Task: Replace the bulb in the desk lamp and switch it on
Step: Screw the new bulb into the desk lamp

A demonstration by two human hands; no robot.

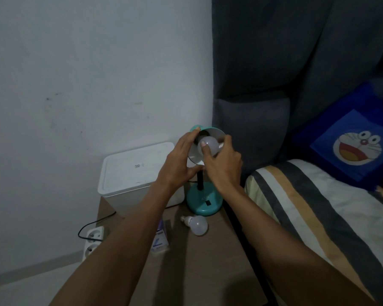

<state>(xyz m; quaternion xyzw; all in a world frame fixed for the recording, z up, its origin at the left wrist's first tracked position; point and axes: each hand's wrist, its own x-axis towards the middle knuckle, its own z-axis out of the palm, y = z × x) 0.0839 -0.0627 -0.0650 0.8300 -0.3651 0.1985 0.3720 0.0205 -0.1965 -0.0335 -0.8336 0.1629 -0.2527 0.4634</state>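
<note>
I am bracing the lamp shade [194, 154] with my left hand [179, 164]; my right hand [222, 166] is clamping the bulb [210, 145], whose axis is pointing away from my fingertips into the shade.

The desk lamp [205, 200] is showing teal on its base and shade back, with a black neck and a pale grey shade lining. The two bulbs (one in the shade [209, 145], one lying on the bench [196, 225]) are looking frosted white. The bench [208, 261] is showing brown, the box [137, 171] white, the headboard [274, 62] dark grey. The bedcover [307, 206] is running in cream, tan and grey stripes; the pillow [349, 140] is showing blue with a cartoon cat face.
</note>
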